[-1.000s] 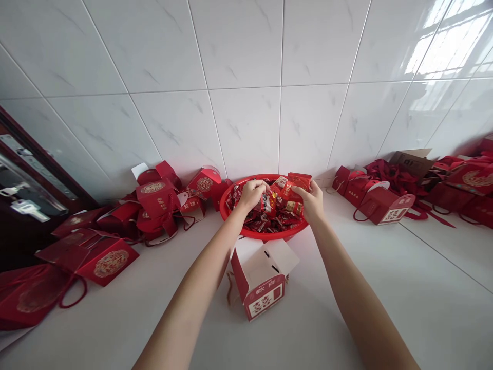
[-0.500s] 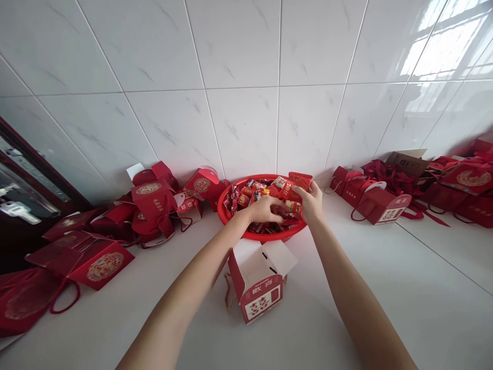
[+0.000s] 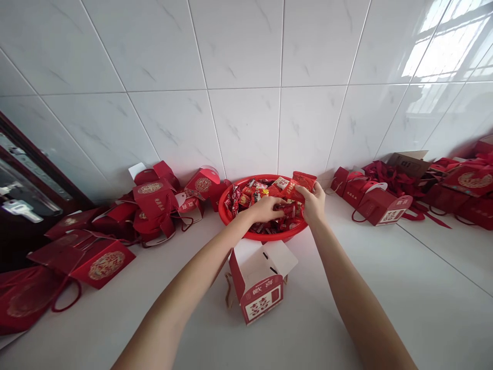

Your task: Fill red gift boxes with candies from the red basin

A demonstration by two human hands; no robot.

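A red basin (image 3: pixel 265 237) stands against the wall, full of candies in mostly red wrappers (image 3: pixel 246 194). My left hand (image 3: pixel 266 209) reaches into it, its fingers curled on a wrapped candy that they partly hide. At the basin's right side, my right hand (image 3: pixel 315 202) is closed on a red candy packet (image 3: pixel 304 180), which sticks up above the rim. In front of the basin, between my forearms, a red and white gift box (image 3: pixel 262 300) sits with its top flaps spread and its white inside showing. A twisted cord handle (image 3: pixel 228 290) hangs at its side.
Red gift boxes (image 3: pixel 154 198) are piled on the left of the white tabletop (image 3: pixel 308 318). More boxes (image 3: pixel 385 205) and red ribbons (image 3: pixel 396 177) lie on the right. A tiled wall (image 3: pixel 246 123) closes off the back. Keys (image 3: pixel 23 209) hang at the far left.
My left hand's fingers have curled in more among the candies. My right hand has shifted slightly right with the red packet. The open gift box has stayed in place.
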